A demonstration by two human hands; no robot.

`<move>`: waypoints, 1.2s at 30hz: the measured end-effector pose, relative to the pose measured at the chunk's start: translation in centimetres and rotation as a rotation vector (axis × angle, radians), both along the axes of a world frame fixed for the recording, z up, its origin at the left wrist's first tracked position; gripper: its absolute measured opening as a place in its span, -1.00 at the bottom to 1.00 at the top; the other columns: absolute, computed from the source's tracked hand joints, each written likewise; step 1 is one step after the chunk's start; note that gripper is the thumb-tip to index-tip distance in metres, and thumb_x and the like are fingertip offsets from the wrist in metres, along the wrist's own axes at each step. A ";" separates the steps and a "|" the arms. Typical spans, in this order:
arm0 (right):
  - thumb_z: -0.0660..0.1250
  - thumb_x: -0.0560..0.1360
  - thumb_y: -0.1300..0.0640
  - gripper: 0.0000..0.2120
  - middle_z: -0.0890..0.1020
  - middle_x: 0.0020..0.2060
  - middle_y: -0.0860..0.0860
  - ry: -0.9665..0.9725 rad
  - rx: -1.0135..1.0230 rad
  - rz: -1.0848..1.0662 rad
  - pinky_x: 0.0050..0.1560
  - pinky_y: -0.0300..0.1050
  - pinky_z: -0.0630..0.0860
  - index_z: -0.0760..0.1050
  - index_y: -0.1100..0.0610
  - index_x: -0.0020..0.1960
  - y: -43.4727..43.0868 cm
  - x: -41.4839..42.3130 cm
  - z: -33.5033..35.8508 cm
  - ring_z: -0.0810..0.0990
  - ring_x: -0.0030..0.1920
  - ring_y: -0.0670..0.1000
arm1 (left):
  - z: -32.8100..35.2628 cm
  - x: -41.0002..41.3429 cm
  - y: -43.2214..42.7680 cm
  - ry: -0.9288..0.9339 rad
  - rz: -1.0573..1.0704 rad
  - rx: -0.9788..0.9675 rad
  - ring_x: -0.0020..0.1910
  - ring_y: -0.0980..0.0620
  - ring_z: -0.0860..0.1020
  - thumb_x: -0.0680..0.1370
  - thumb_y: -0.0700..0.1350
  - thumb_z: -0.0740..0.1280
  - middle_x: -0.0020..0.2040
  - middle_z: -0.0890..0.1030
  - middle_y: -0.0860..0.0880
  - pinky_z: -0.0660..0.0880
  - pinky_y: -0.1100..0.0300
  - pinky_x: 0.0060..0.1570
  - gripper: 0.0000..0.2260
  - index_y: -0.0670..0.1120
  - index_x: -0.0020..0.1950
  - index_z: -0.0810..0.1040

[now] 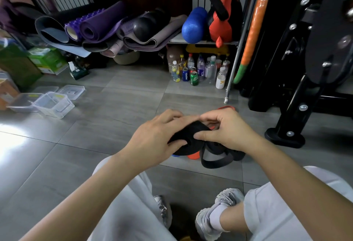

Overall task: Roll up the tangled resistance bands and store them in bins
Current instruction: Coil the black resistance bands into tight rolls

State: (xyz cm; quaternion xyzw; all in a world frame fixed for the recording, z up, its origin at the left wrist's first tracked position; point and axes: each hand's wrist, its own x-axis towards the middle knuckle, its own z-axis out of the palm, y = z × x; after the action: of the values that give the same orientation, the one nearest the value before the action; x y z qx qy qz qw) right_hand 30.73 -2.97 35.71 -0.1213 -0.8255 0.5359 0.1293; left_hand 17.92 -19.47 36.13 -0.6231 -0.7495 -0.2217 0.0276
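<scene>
Both hands meet over a black resistance band (188, 131) held above the grey floor. My left hand (154, 137) grips its left side, thumb pressed on the coil. My right hand (227, 128) pinches its upper right part. A loose black loop (215, 161) hangs below onto the floor, over a pile with an orange band (193, 156) and a bit of blue band (175, 155). A red band (226, 108) peeks out behind my right hand. Clear plastic bins (54, 105) stand on the floor at the left, one with its lid (71, 91) beside it.
Rolled yoga mats (91, 28) and a blue foam roller (193, 25) fill a low shelf ahead. Bottles and cans (196, 70) stand under it. A black exercise machine (305, 68) rises at the right. Cardboard boxes (45, 59) sit at the far left. My legs and shoes (215, 219) are below.
</scene>
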 end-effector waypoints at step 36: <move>0.50 0.34 0.27 -0.59 0.69 -0.12 -0.15 -0.020 0.051 0.037 0.04 -0.28 0.53 0.55 -0.24 -0.07 -0.2 -1.0 0.9 0.64 -0.06 -0.19 | -0.1 -0.5 0.2 0.303 -0.003 0.042 -0.12 -0.04 0.59 0.37 -0.02 0.47 0.08 0.53 0.04 0.50 0.13 -0.51 -0.47 0.14 0.27 0.35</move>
State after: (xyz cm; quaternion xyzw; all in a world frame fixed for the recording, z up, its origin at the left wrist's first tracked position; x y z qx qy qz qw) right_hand 29.77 -3.18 36.58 -0.1080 -0.8423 0.5156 0.1139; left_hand 17.37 -19.31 36.05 -0.6500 -0.7309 -0.1409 0.1534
